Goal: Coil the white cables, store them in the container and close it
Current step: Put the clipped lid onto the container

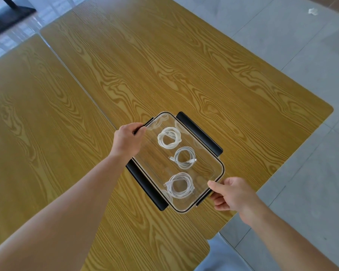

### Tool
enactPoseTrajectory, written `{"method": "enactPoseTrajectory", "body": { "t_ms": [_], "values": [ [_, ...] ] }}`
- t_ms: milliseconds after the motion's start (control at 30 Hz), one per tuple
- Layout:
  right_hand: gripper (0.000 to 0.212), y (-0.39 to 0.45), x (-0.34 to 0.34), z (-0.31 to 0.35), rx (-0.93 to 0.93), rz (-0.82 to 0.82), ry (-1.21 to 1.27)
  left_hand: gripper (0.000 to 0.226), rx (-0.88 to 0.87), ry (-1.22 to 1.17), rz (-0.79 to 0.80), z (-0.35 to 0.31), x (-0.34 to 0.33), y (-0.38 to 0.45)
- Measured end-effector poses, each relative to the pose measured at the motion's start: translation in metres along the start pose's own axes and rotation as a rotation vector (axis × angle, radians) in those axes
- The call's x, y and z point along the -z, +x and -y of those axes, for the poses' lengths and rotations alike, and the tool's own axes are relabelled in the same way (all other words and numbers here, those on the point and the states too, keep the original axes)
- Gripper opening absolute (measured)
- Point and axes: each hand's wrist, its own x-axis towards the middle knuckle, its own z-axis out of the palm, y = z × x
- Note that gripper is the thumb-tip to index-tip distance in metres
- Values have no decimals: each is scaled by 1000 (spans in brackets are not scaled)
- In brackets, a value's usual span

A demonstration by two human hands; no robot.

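While my left hand (128,140) curls its fingers over the container (221,169) clasp, my right hand (231,193) pinches the near rim; both clasps sit mostly hidden.

The tabletop (164,65) is yellow-ochre wood with bold, swirling grain in a darker brown; the storage container (220,167) is clear plastic — the grain shows through it — with a thin dark line round its rim; its side latches (199,132) are matte black; the three coiled cables (169,140) inside are white; the floor tiles (311,55) are pale grey with faint lighter seams — a black table base (8,18) stands on them.
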Motion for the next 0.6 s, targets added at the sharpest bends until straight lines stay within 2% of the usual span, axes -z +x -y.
{"method": "enactPoseTrajectory", "body": {
  "t_ms": [200, 300, 400, 500, 600],
  "values": [
    [32, -3, 4, 1, 2, 24, -113, 28, 115, -74, 19, -3, -5, -5],
    [29, -3, 16, 4, 54, -15, -210, 31, 178, -120, 9, 2, -7, -15],
    [25, -2, 29, 16, 166, -115, -293, 46, 251, -133, -17, 11, -5, -30],
    [35, -2, 36, 33, 301, -199, -433, 53, 282, -147, -58, 19, -3, -50],
    [38, -1, 35, 49, 519, -237, -549, 55, 334, -200, -107, 23, -4, -72]
  ]
}}
